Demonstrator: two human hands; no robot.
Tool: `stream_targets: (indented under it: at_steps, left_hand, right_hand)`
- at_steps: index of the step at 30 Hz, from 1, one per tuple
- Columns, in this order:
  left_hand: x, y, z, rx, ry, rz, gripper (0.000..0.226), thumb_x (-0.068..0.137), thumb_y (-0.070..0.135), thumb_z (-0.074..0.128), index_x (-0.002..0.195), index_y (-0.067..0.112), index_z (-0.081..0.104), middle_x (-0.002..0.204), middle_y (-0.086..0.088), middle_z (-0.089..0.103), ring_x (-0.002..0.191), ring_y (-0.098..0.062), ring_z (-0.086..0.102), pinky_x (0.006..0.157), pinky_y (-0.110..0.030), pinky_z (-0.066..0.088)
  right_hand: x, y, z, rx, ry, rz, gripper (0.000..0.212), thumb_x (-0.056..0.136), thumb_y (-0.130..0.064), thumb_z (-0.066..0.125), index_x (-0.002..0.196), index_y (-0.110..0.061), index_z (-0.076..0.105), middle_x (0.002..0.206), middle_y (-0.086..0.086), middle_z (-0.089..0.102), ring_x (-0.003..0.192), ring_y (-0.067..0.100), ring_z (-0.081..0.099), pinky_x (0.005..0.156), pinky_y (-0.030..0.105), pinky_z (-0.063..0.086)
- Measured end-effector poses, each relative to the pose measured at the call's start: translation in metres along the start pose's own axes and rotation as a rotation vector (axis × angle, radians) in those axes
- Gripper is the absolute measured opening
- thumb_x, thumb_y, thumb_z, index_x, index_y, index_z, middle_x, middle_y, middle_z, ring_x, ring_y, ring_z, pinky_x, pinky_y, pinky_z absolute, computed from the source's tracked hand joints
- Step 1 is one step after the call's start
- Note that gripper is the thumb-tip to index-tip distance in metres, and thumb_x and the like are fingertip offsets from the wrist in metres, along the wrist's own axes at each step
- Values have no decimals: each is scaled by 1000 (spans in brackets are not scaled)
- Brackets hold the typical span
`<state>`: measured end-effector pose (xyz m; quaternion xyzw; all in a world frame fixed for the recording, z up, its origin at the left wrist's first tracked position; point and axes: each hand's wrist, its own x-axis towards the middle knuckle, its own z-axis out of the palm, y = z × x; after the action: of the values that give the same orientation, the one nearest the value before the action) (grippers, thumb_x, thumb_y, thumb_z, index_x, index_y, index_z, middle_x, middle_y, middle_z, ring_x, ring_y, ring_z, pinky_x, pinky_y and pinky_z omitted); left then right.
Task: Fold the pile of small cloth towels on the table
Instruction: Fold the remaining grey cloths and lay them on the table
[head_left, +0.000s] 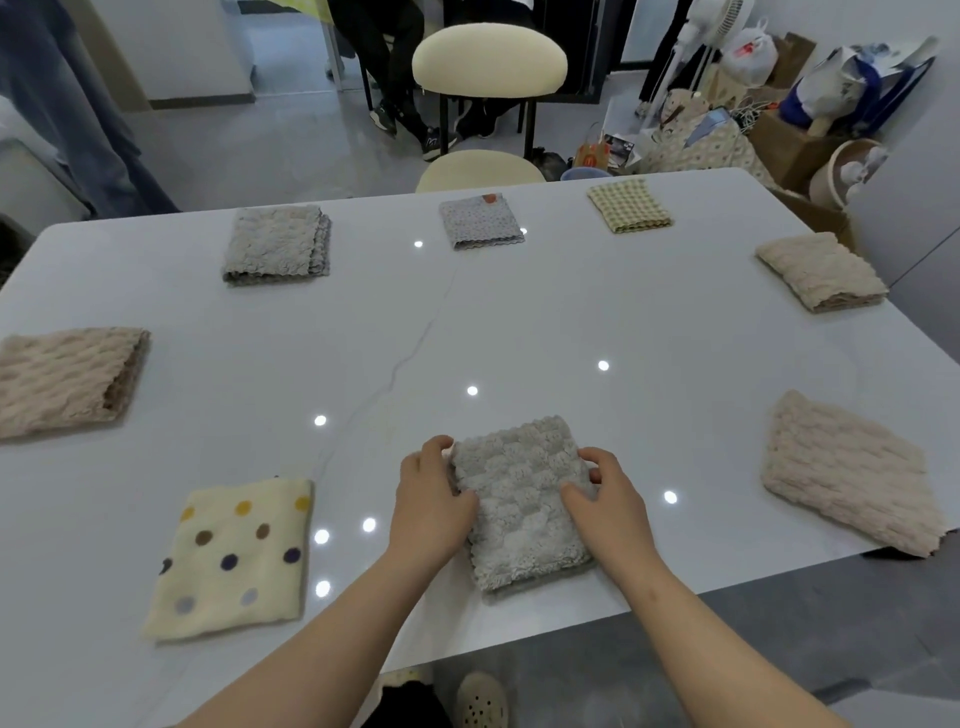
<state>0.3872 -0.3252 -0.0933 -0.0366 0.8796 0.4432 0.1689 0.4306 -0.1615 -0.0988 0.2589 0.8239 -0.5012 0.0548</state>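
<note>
A folded grey fluffy towel (519, 499) lies near the front edge of the white table (519, 322). My left hand (431, 499) grips its left edge and my right hand (605, 499) grips its right edge, thumbs on top. Folded towels lie around the table: a cream polka-dot one (234, 558) front left, a beige one (67, 379) at the left, a grey one (278, 244) far left, a small patterned grey one (480, 221) far centre, a yellow checked one (628, 205) far right, and two beige ones (821, 270) (852, 473) on the right.
Two cream stools (488, 60) (480, 171) stand beyond the table's far edge. A seated person's legs (384, 67) show behind them. Bags, boxes and a fan (779, 93) crowd the back right corner. The front right beige towel overhangs the table edge slightly.
</note>
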Motion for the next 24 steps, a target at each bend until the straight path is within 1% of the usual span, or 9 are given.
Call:
stream_targets:
  at_steps: [2, 5, 7, 8, 11, 14, 19, 22, 24]
  left_hand:
    - [0, 1, 0, 130, 40, 115, 51, 84, 12, 51, 132, 24, 39, 133, -3, 34, 107, -13, 39, 83, -22, 33]
    - [5, 4, 1, 334, 18, 220, 39, 86, 21, 50, 124, 26, 49, 136, -1, 34, 121, -20, 34, 92, -24, 33]
    - [11, 8, 0, 431, -5, 252, 35, 88, 25, 48, 122, 26, 51, 136, 0, 34, 125, -20, 31, 98, -27, 30]
    - [15, 11, 0, 458, -15, 270, 34, 89, 26, 47, 123, 26, 51, 134, 0, 36, 125, -19, 31, 99, -27, 29]
    - [25, 24, 4, 502, -39, 365, 33, 91, 26, 43, 124, 25, 51, 128, 2, 44, 120, -17, 36, 96, -25, 29]
    - [34, 43, 15, 515, -76, 451, 33, 92, 24, 42, 123, 25, 51, 123, 3, 50, 115, -17, 41, 90, -24, 31]
    - [43, 75, 51, 545, -113, 565, 34, 92, 22, 41, 124, 21, 52, 121, 2, 55, 111, -20, 46, 88, -25, 34]
    - [53, 100, 83, 569, -104, 599, 33, 93, 24, 41, 124, 22, 51, 122, 2, 55, 111, -20, 46, 90, -26, 35]
    - [57, 119, 111, 552, -106, 582, 33, 93, 25, 42, 124, 22, 51, 122, 2, 55, 112, -19, 46, 90, -25, 35]
  right_hand:
    - [2, -2, 2, -14, 18, -1, 46, 88, -18, 53, 132, -24, 40, 126, 0, 49, 116, 19, 50, 96, 41, 46]
    - [5, -5, 6, -24, 41, 11, 46, 85, -19, 55, 129, -26, 41, 120, -3, 50, 110, 17, 52, 92, 41, 48]
    - [6, -6, 5, -31, 59, 27, 47, 86, -20, 56, 130, -25, 40, 117, -5, 48, 105, 15, 52, 85, 33, 47]
    - [7, -6, 3, -34, 71, 33, 47, 87, -20, 56, 131, -24, 40, 116, -6, 47, 102, 13, 51, 81, 29, 44]
    - [10, -5, -7, -41, 135, 38, 43, 89, -22, 55, 130, -22, 43, 113, -8, 46, 95, 12, 50, 77, 24, 38]
    - [15, 0, -21, -48, 181, 49, 37, 90, -21, 53, 127, -20, 47, 112, -7, 49, 96, 13, 52, 79, 23, 38]
    - [33, 12, -59, -121, 210, 9, 28, 91, -20, 50, 118, -17, 56, 112, -3, 56, 96, 11, 52, 81, 21, 37]
    - [53, 24, -92, -162, 216, -26, 25, 91, -19, 49, 115, -17, 58, 109, -5, 57, 98, 10, 52, 81, 21, 38]
    - [67, 35, -120, -195, 214, -56, 24, 91, -18, 49, 113, -17, 59, 105, -7, 57, 100, 12, 52, 82, 22, 39]
